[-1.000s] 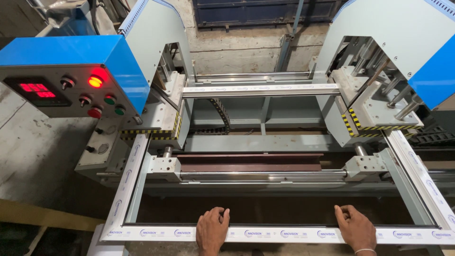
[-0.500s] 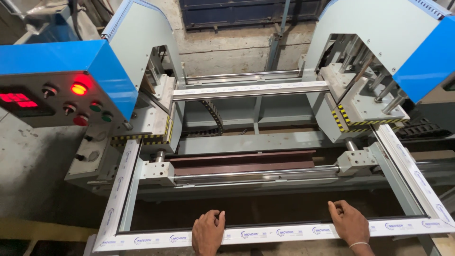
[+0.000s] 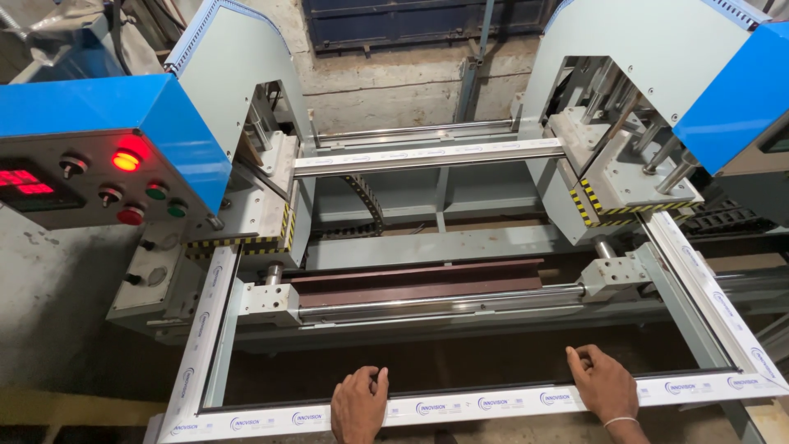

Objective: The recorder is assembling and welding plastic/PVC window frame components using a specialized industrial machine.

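Both of my hands lie flat on the near bar of the white frame (image 3: 485, 404), fingers spread and loose, pressing down on top and not curled around it. My left hand (image 3: 359, 404) sits near the middle of the bar. My right hand (image 3: 604, 385) sits further along the same bar, with a thin band on its wrist. I think flat palms keep the bar steady and level, and two hands set apart stop it from tipping to one side.

The frame is a big white rectangle. Its near bar runs across the bottom of the view, close to me. Its two side bars go away from me, one on the left (image 3: 201, 329) and one on the right (image 3: 711, 288). The far bar (image 3: 427, 156) lies between the two big machine heads, and the far corners sit tucked under them.

Those heads are pale grey with blue covers. The left head (image 3: 238, 107) and the right head (image 3: 641, 74) have yellow and black striped edges low down. A control box (image 3: 90, 177) sticks out on the left, with a glowing orange light, red numbers, and red and green buttons.

Under the open middle of the frame I see a shiny steel rod (image 3: 444, 298) and a dark brown bar (image 3: 415, 279) running side to side. Small grey blocks (image 3: 267, 300) hold the rod at each end and stand just inside the side bars. The heads block the far corners from my view.
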